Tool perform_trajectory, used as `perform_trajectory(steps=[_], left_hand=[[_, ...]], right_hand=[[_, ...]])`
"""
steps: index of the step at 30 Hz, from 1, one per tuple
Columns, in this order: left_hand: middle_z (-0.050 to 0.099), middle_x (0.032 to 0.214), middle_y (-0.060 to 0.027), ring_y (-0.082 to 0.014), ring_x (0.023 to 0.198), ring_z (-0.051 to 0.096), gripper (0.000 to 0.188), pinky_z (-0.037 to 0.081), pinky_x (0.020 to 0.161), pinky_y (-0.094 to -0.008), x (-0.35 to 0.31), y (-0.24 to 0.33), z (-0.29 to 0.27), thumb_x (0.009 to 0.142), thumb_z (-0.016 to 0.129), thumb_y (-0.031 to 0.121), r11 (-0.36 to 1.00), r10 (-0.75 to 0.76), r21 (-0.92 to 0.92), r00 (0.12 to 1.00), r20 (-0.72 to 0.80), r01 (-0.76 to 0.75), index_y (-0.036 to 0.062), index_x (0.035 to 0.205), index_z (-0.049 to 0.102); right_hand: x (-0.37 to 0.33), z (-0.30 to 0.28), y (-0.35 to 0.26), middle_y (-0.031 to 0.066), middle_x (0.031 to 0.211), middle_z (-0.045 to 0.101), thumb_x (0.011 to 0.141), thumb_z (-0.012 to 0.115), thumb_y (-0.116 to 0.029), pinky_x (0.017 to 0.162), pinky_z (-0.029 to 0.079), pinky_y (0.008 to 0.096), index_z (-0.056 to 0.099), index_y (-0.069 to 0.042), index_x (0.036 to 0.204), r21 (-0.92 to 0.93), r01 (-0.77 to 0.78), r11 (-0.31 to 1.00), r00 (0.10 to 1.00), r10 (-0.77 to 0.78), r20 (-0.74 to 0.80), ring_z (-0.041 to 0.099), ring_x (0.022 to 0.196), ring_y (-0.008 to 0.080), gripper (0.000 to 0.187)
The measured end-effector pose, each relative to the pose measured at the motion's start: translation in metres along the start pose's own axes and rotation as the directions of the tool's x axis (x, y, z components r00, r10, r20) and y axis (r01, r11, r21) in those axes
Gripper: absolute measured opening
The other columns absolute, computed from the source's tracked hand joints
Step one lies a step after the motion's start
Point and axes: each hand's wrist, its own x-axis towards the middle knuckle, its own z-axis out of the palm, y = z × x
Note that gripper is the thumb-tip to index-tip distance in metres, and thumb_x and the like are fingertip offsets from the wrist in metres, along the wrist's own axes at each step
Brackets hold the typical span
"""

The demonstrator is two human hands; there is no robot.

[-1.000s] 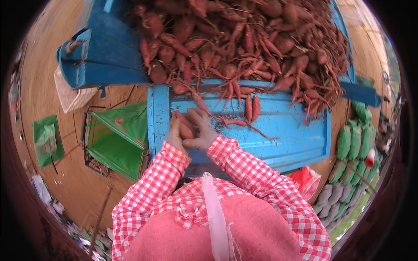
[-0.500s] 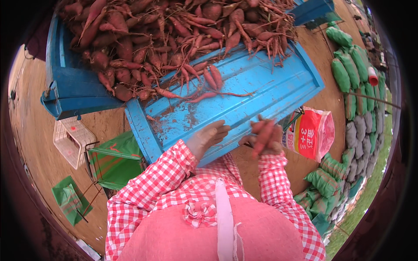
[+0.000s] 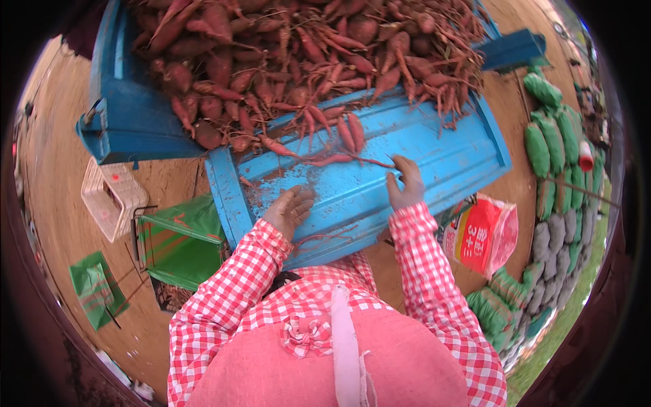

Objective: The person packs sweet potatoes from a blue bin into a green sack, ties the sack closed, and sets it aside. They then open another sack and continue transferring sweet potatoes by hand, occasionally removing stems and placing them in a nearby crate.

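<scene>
Both hands are resting empty on the blue tailgate (image 3: pixel 434 146). The left hand (image 3: pixel 288 210) is lying loosely open. The right hand (image 3: pixel 405 184) is curling its fingers (image 3: pixel 407 165) just beside a thin sweet potato (image 3: pixel 333 160), not gripping it.

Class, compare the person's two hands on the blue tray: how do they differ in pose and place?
The left hand lies near the blue tray's lower left corner, fingers loosely curled, away from the roots; the right hand reaches further up the tray, fingertips close to a thin sweet potato. The left hand's palm side shows; the right shows its back. Both look empty and wear red checked sleeves.
</scene>
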Motion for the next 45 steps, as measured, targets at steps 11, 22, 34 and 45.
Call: perform_trajectory(steps=[11, 22, 34, 45], left_hand=[[0.038, 0.147, -0.0147, -0.0255, 0.124, 0.051, 0.078, 0.043, 0.101, -0.0382, 0.003, 0.030, 0.003, 0.084, 0.071, 0.022, 0.698, 0.436, 0.599, 0.896, 0.079, -0.392, 0.0037, 0.148, 0.031], [0.070, 0.089, -0.0124, -0.0332, 0.084, 0.067, 0.031, 0.052, 0.075, -0.0456, 0.016, 0.051, -0.014, 0.083, 0.067, 0.034, 0.125, 0.247, 0.984, 0.964, 0.094, -0.128, 0.0075, 0.099, 0.068], [0.059, 0.123, -0.0120, -0.0213, 0.112, 0.057, 0.061, 0.045, 0.098, -0.0340, 0.023, 0.053, -0.039, 0.093, 0.063, 0.037, 0.889, 0.431, 0.234, 0.892, -0.140, -0.393, 0.0013, 0.138, 0.044], [0.053, 0.132, -0.0148, -0.0256, 0.111, 0.058, 0.076, 0.050, 0.093, -0.0381, 0.045, 0.077, -0.048, 0.086, 0.069, 0.033, 0.807, 0.498, -0.100, 0.762, -0.415, -0.582, 0.0051, 0.146, 0.031]], right_hand=[[0.112, 0.107, -0.071, 0.0139, 0.101, 0.068, 0.072, 0.072, -0.016, 0.079, 0.053, 0.0326, 0.059, 0.004, 0.121, 0.170, -0.369, 0.914, 0.789, 0.211, 0.577, 0.065, 0.088, 0.0195, 0.055], [0.069, 0.165, -0.166, 0.0060, 0.083, 0.059, 0.086, 0.060, -0.019, 0.061, 0.048, 0.0276, 0.055, 0.000, 0.111, 0.312, -0.897, 0.312, 0.388, 0.220, 0.895, 0.057, 0.069, 0.0160, 0.031], [0.194, 0.322, -0.181, 0.0237, 0.124, 0.059, 0.067, 0.075, -0.046, 0.101, 0.046, 0.0400, 0.045, 0.002, 0.133, -0.408, 0.158, 0.899, 0.619, 0.232, 0.751, 0.057, 0.118, 0.0332, 0.086], [0.100, 0.215, -0.206, 0.0186, 0.096, 0.064, 0.068, 0.078, -0.026, 0.085, 0.052, 0.0420, 0.058, -0.002, 0.118, 0.389, 0.293, 0.873, 0.531, -0.487, 0.694, 0.064, 0.095, 0.0360, 0.059]])
